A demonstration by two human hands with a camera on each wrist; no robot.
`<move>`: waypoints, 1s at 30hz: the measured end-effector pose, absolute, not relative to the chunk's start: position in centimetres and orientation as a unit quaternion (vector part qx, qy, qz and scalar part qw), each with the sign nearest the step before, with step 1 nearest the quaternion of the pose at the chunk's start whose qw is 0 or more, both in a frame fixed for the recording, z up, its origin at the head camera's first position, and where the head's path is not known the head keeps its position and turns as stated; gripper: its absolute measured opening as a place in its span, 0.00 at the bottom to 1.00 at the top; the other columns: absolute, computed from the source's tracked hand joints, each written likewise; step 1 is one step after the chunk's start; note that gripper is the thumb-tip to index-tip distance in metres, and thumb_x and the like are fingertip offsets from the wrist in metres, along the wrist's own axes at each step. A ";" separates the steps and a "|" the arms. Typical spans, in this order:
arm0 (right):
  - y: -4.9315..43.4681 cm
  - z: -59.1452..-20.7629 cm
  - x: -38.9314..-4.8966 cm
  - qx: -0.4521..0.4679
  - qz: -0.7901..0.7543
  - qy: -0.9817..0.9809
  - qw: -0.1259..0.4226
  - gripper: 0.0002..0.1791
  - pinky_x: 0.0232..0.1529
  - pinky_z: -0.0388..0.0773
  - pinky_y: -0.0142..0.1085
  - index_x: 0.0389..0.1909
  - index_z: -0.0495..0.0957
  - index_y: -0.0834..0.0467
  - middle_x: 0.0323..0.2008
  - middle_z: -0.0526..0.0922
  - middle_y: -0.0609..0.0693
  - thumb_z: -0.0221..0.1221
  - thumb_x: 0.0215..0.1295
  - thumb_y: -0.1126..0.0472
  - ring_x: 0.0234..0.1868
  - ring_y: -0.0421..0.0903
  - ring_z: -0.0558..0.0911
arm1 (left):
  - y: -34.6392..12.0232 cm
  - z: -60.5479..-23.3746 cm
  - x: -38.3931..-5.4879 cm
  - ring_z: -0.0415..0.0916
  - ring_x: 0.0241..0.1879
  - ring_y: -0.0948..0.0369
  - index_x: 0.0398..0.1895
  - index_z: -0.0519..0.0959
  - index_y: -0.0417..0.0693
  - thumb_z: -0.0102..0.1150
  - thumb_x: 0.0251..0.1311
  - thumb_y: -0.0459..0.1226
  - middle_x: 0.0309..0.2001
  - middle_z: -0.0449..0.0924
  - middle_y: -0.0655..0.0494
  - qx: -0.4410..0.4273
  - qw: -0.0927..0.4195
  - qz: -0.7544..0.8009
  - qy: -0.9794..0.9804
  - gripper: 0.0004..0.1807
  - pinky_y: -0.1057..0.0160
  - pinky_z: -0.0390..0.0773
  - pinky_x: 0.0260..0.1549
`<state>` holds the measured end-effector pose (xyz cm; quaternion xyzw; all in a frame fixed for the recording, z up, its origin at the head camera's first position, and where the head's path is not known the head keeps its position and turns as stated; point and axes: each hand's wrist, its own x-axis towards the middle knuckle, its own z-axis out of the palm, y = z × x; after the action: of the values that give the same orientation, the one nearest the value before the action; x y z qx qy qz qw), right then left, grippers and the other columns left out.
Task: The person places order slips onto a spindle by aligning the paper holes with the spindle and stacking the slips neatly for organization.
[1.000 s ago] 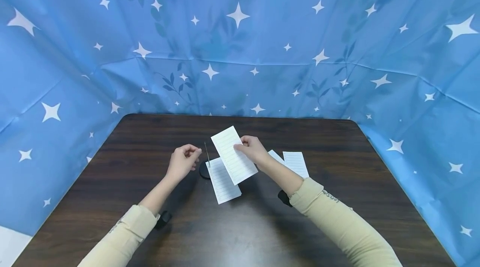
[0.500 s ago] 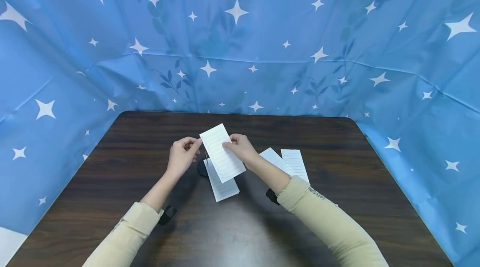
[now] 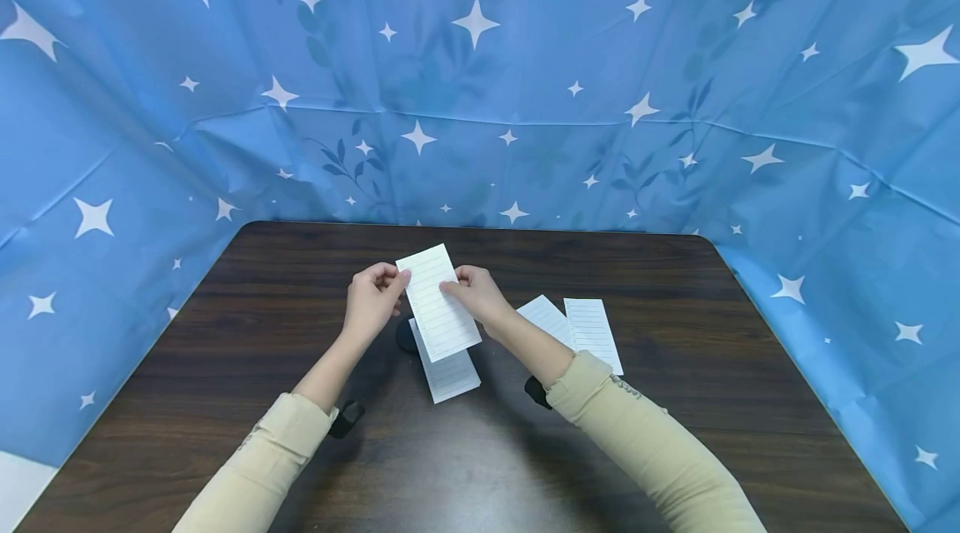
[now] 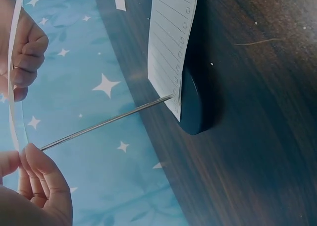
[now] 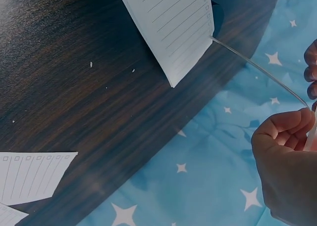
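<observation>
A lined paper slip with small checkboxes is stretched between both hands, tilted above the table. My left hand pinches its upper left corner, thumb on top. My right hand pinches its right edge. Underneath stands a paper spike: its thin metal rod rises from a round black base. Other slips are threaded on the rod low down, at the base. In the left wrist view the rod's upper end is right at the held slip, by the left fingertips.
To the right, two more lined slips lie on the dark wooden table, partly behind the right forearm. Tiny white specks dot the tabletop. A blue star-patterned cloth hangs beyond the far edge.
My right hand has brought the slip leftward over the spike. The left hand, earlier beside the spike with no slip, now pinches the slip's corner too.
</observation>
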<state>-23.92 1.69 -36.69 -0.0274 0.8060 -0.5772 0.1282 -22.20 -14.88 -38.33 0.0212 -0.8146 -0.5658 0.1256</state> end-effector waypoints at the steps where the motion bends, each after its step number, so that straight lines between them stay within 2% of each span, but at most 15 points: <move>1: 1.7 -36.7 -23.9 -0.026 -0.577 0.806 0.129 0.11 0.27 0.71 0.27 0.43 0.76 0.66 0.30 0.81 0.55 0.55 0.66 0.62 0.28 0.40 0.76 | -14.9 -38.3 -22.2 0.70 0.13 0.70 0.33 0.78 0.32 0.57 0.62 0.36 0.21 0.76 0.52 0.025 0.124 -0.566 -0.815 0.11 0.73 0.76 0.15; 7: 1.5 -36.7 -24.1 -0.020 -0.578 0.805 0.131 0.11 0.27 0.71 0.26 0.43 0.76 0.67 0.29 0.81 0.54 0.55 0.66 0.63 0.27 0.40 0.76 | -14.9 -38.7 -22.5 0.70 0.13 0.70 0.34 0.77 0.33 0.58 0.61 0.36 0.22 0.77 0.52 0.051 0.107 -0.571 -0.813 0.11 0.72 0.76 0.14; 15: 1.5 -37.1 -24.3 -0.012 -0.576 0.806 0.134 0.12 0.27 0.72 0.27 0.44 0.76 0.67 0.33 0.82 0.57 0.55 0.66 0.62 0.28 0.40 0.77 | -14.9 -38.8 -22.9 0.71 0.14 0.69 0.34 0.77 0.34 0.57 0.62 0.36 0.23 0.75 0.53 0.057 0.097 -0.570 -0.814 0.11 0.72 0.77 0.15; 23: 1.4 -37.3 -24.4 -0.009 -0.574 0.807 0.138 0.12 0.27 0.72 0.26 0.43 0.77 0.67 0.33 0.82 0.56 0.55 0.66 0.62 0.28 0.40 0.77 | -14.9 -38.7 -22.6 0.72 0.17 0.68 0.38 0.76 0.33 0.55 0.63 0.37 0.23 0.74 0.55 0.065 0.068 -0.595 -0.798 0.12 0.71 0.78 0.16; 30: 1.4 -37.3 -24.4 -0.010 -0.575 0.806 0.139 0.12 0.28 0.72 0.27 0.43 0.77 0.67 0.33 0.82 0.57 0.55 0.66 0.62 0.29 0.41 0.77 | -14.8 -38.7 -22.5 0.74 0.19 0.69 0.42 0.75 0.33 0.53 0.65 0.37 0.28 0.75 0.52 0.068 0.050 -0.605 -0.792 0.13 0.70 0.80 0.19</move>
<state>-24.41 1.43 -37.35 -0.0104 0.8063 -0.5748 0.1394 -22.45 -14.79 -38.68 0.0682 -0.7917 -0.6050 0.0501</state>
